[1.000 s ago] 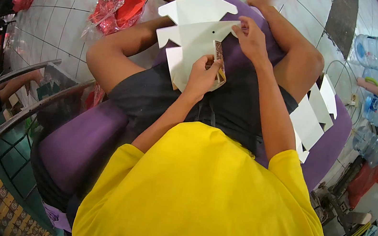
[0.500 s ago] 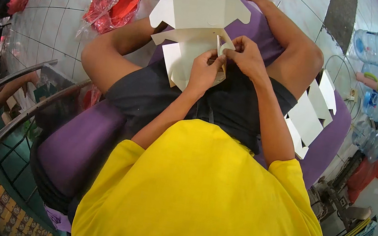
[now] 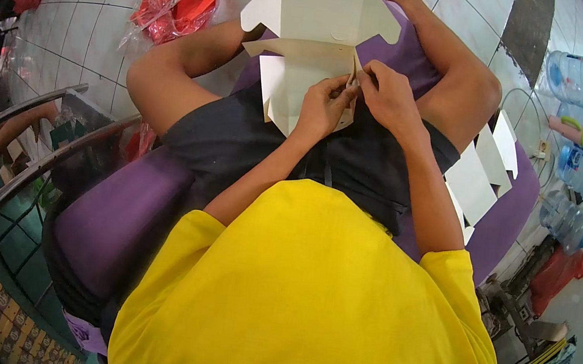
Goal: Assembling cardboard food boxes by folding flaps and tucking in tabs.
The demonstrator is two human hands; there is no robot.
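Carton (image 3: 287, 81) touching both hands (image 3: 323, 108) (image 3: 392, 99); lid (image 3: 320, 7) ahead.

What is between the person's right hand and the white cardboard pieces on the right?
In the head view, the bent right leg, in dark shorts, lies between the right hand and the white cardboard pieces.

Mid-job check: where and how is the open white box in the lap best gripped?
I'd pinch the white box by its left side panel, coming from the person's left. That panel is thin and flat with a free edge, while the left hand and right hand crowd the right side.
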